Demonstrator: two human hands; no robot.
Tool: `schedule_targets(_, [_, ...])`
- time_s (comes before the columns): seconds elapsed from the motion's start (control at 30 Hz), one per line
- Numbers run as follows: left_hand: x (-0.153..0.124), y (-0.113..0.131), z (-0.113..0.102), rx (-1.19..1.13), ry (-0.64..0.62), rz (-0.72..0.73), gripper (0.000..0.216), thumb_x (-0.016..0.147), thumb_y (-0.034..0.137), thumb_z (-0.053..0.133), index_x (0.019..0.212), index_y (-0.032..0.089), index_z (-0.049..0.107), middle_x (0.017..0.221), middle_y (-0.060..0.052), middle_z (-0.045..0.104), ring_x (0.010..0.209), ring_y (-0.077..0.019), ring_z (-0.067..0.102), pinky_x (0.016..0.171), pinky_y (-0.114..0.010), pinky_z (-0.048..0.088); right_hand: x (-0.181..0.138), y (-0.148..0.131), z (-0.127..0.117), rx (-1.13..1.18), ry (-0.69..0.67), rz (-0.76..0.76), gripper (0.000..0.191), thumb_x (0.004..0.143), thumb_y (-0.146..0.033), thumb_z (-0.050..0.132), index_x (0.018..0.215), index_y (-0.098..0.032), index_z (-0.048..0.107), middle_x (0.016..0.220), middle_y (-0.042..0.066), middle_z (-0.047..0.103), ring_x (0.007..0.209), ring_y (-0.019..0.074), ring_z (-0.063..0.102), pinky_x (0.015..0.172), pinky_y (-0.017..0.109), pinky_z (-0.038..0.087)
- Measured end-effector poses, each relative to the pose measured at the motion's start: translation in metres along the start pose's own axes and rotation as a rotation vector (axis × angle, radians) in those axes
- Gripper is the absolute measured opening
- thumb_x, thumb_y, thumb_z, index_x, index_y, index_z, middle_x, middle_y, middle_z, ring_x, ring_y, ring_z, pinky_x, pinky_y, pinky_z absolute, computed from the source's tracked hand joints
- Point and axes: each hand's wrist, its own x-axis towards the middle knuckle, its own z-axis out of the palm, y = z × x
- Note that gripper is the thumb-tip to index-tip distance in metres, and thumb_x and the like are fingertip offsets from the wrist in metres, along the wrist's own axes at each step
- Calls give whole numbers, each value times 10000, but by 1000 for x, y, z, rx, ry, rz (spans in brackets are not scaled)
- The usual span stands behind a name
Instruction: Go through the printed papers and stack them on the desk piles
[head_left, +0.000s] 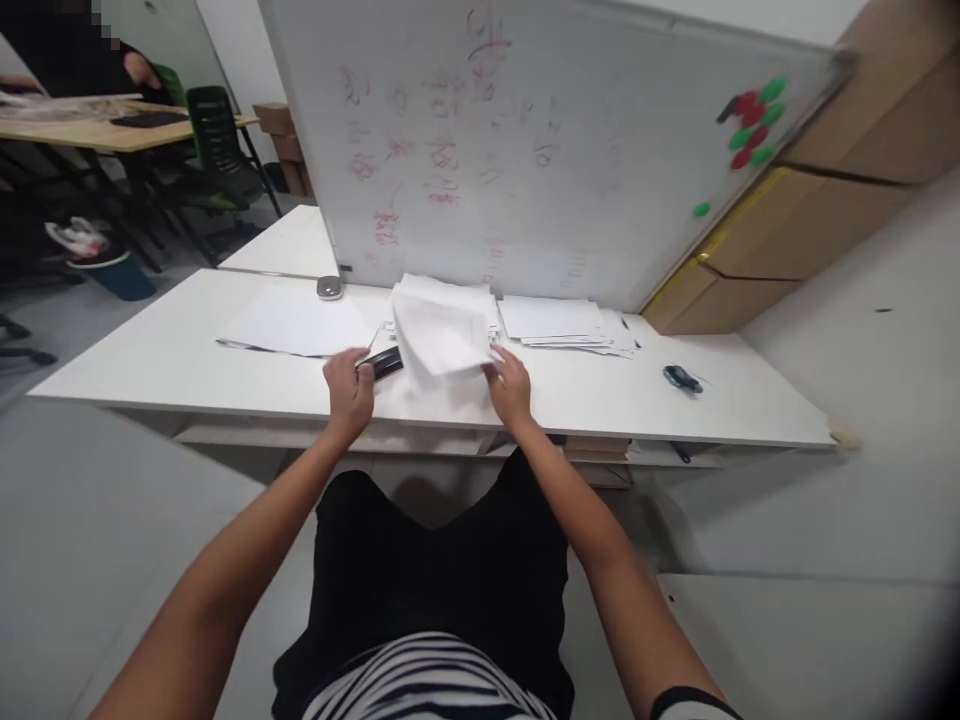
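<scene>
My left hand (349, 392) is closed on the near end of a glossy black stapler (385, 363), low over the front part of the white desk. Just right of it, my right hand (511, 386) pinches the lower right corner of white paper sheets (442, 325). These sheets are lifted, curled and blurred, in front of a paper pile (431, 288) that they partly cover. The stapler's tip is close to the sheets' left edge; I cannot tell whether it touches them. Another stack of paper (555, 318) lies to the right.
A leaning whiteboard (450, 150) stands behind the white desk (247, 385), with cardboard boxes (795, 220) at its right. Flat white sheets (300, 318) and a grey mouse (329, 288) are on the left, a small dark blue object (682, 378) on the right. A person (139, 72) sits far left.
</scene>
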Motion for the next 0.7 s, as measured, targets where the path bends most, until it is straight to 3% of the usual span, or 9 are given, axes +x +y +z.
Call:
schedule_targets(0.03, [-7, 11, 2, -162, -39, -82, 744, 881, 736, 135, 1168, 204, 569, 1242, -151, 603, 1251, -277, 513, 1050, -471, 397, -14, 0, -9, -12, -38, -9, 425, 962, -409, 365, 1179, -228, 683, 1346, 82, 598, 1271, 232, 539, 1070, 414, 439])
schedule_targets(0.07, [-15, 23, 3, -324, -145, -170, 870, 848, 760, -10, 1151, 205, 587, 1164, -149, 649, 1184, -277, 573, 988, -467, 454, -26, 1, -16, -27, -74, -4, 424, 958, -396, 360, 1213, -254, 667, 1391, 57, 562, 1285, 234, 529, 1067, 420, 447])
schedule_targets(0.1, [-24, 34, 4, -438, -287, -243, 934, 812, 796, -36, 1146, 205, 605, 1113, -147, 677, 1136, -283, 607, 936, -459, 491, -38, 2, -23, -42, -105, 8, 425, 953, -379, 355, 1249, -283, 645, 1436, 28, 515, 1299, 235, 518, 1064, 424, 454])
schedule_targets(0.2, [-47, 57, 6, -538, -553, -406, 746, 766, 810, 423, 1161, 211, 628, 1076, -126, 714, 1036, -288, 659, 848, -405, 535, -63, 4, -37, -77, -165, 37, 456, 932, -322, 349, 1322, -344, 584, 1521, -38, 382, 1336, 232, 479, 1071, 421, 459])
schedule_targets(0.27, [-57, 62, 7, -473, -547, -470, 646, 709, 700, 636, 1114, 197, 652, 1061, -109, 725, 978, -288, 674, 812, -389, 542, -73, 4, -42, -78, -166, 36, 479, 915, -279, 350, 1331, -355, 574, 1534, -52, 352, 1375, 229, 429, 1101, 428, 435])
schedule_targets(0.4, [-59, 56, 8, -319, -417, -418, 549, 732, 683, 603, 927, 179, 695, 940, -69, 742, 903, -291, 675, 768, -397, 541, -80, 2, -41, -47, -192, 47, 522, 882, -258, 417, 1374, -407, 506, 1562, -71, 295, 1458, 238, 263, 1163, 521, 337])
schedule_targets(0.53, [-45, 52, 9, -260, -364, -182, 415, 826, 595, 548, 943, 239, 725, 988, -17, 743, 1009, -274, 655, 906, -401, 504, -70, 0, -34, 94, -241, 89, 859, 832, -387, 571, 1551, -322, 105, 1634, 19, 12, 1499, 262, 25, 1189, 556, 230])
schedule_targets(0.63, [-33, 50, 12, -290, -300, -90, 379, 828, 556, 575, 993, 254, 735, 1061, -10, 735, 1077, -262, 635, 987, -398, 468, -54, -1, -26, 340, -148, 158, 1053, 815, -455, 609, 1528, -281, -146, 1629, 118, 51, 1498, 238, 113, 1179, 505, 259])
schedule_targets(0.7, [-27, 45, 18, -357, -284, -129, 393, 796, 553, 618, 987, 230, 737, 1069, -29, 733, 1079, -268, 634, 996, -411, 465, -45, -3, -19, 510, -21, 231, 1082, 800, -475, 626, 1515, -276, -161, 1596, 152, 193, 1467, 227, 249, 1149, 484, 316])
